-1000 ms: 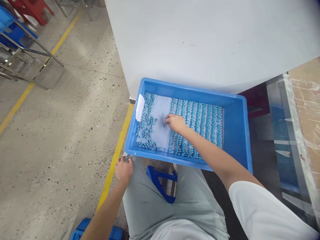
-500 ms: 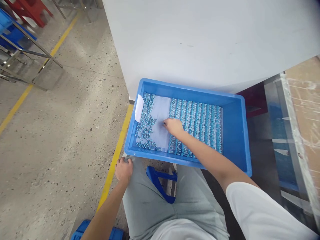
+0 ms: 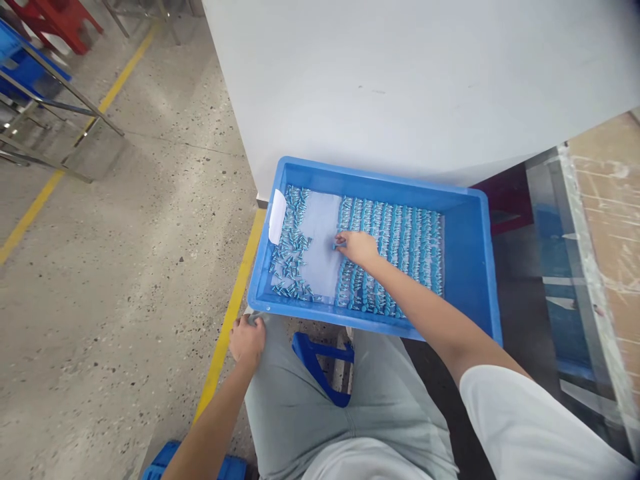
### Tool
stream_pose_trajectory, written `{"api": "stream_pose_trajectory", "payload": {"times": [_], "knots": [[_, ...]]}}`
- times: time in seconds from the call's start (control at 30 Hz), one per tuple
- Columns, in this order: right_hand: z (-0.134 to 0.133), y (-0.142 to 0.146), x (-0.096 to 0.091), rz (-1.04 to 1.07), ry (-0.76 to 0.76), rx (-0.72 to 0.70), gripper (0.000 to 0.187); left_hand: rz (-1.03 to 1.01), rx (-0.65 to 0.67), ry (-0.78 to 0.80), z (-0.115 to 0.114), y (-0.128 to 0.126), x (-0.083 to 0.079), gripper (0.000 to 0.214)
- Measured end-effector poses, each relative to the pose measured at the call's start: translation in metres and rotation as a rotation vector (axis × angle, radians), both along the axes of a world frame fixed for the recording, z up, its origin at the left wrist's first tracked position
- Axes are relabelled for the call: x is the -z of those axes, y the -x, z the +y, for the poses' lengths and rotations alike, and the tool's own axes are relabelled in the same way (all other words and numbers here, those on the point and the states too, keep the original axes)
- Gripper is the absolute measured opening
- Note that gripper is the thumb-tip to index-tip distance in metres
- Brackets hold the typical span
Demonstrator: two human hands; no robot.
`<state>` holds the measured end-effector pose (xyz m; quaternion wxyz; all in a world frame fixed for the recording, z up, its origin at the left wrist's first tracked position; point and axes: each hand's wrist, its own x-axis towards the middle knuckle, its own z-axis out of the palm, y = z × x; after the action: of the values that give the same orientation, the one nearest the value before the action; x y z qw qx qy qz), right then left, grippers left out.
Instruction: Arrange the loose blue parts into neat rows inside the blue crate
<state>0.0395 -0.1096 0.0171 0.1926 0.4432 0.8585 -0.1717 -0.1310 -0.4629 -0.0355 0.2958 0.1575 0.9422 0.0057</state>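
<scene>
A blue plastic crate (image 3: 470, 267) sits in front of my knees. It holds a white sheet (image 3: 320, 247), a loose heap of small blue parts (image 3: 293, 250) on the left and neat rows of the same blue parts (image 3: 400, 247) on the right. My right hand (image 3: 357, 248) reaches into the crate with its fingers pinched on one small blue part at the left end of the rows. My left hand (image 3: 247, 340) rests curled on my left knee, just below the crate's near left corner.
A white panel (image 3: 400, 80) rises right behind the crate. A yellow floor line (image 3: 235, 313) runs along the crate's left side. A blue stool (image 3: 320, 367) shows between my legs. Metal racks (image 3: 55, 113) stand far left; a glass-fronted bench (image 3: 580, 267) is on the right.
My right hand moved slightly right, from the white sheet to the left end of the rows. My left hand stayed on my knee.
</scene>
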Motion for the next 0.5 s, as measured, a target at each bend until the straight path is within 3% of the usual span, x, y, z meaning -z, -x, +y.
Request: {"api": "stream_pose_trajectory", "payload": {"times": [0.5], "knots": [[0.020,-0.003,0.007,0.040,0.073,0.024,0.033,0.013,0.005,-0.008,-0.002,0.001,0.003,0.049]]}}
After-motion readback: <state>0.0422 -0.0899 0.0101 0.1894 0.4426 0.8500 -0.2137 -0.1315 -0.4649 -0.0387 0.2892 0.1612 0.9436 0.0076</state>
